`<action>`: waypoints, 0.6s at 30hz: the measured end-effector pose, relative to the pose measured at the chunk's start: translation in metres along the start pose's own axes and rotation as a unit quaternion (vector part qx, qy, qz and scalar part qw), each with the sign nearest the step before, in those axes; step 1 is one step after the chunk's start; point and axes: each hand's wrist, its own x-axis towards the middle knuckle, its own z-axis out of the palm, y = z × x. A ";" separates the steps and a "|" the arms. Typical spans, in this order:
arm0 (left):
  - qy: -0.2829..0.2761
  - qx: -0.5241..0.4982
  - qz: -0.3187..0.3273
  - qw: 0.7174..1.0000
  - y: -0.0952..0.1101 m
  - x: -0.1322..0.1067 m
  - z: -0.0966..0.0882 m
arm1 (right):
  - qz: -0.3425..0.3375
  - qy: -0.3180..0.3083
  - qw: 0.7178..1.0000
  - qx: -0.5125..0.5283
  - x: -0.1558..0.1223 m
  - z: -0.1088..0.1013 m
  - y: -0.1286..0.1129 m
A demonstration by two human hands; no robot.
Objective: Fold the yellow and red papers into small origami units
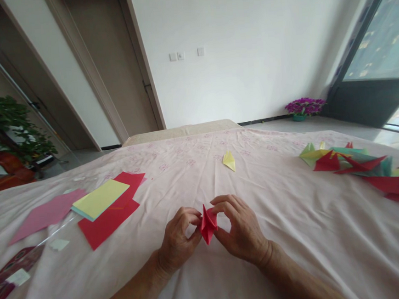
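Observation:
A small red origami piece (pixel 208 225) with pointed, layered folds is held up between my two hands, over the pale cloth. My left hand (pixel 179 234) pinches its left edge between thumb and fingers. On the other side, my right hand (pixel 241 229) grips the right flap the same way, thumb low and fingers on top. Beyond the hands lies a folded yellow paper piece (pixel 228 161), apart from both.
To the left lie yellow sheets (pixel 101 197), red sheets (pixel 100 228), a pink sheet (pixel 47 214) and a dark red packet (pixel 12 275). Several folded paper figures (pixel 348 161) are grouped on the right. A wrinkled, flower-printed cloth (pixel 290 253) covers the surface.

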 end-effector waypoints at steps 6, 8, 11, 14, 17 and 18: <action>-0.011 -0.005 -0.001 1.000 0.000 0.000 0.001 | -0.018 -0.038 0.999 -0.005 0.000 -0.004 -0.002; -0.017 -0.007 0.001 1.000 0.000 0.000 0.001 | -0.021 -0.042 0.999 0.004 -0.001 -0.003 -0.001; -0.025 -0.004 0.003 1.000 0.000 0.000 0.000 | -0.013 -0.043 0.999 0.026 -0.002 0.000 0.003; -0.037 -0.017 -0.013 0.999 0.002 0.001 -0.003 | 0.001 -0.044 0.998 0.053 -0.002 0.003 0.006; -0.060 -0.064 -0.037 0.995 0.006 0.005 -0.004 | 0.014 -0.041 0.997 0.066 -0.001 0.006 0.007; -0.067 -0.083 -0.046 0.993 0.006 0.006 -0.004 | 0.017 -0.041 0.997 0.069 -0.001 0.006 0.007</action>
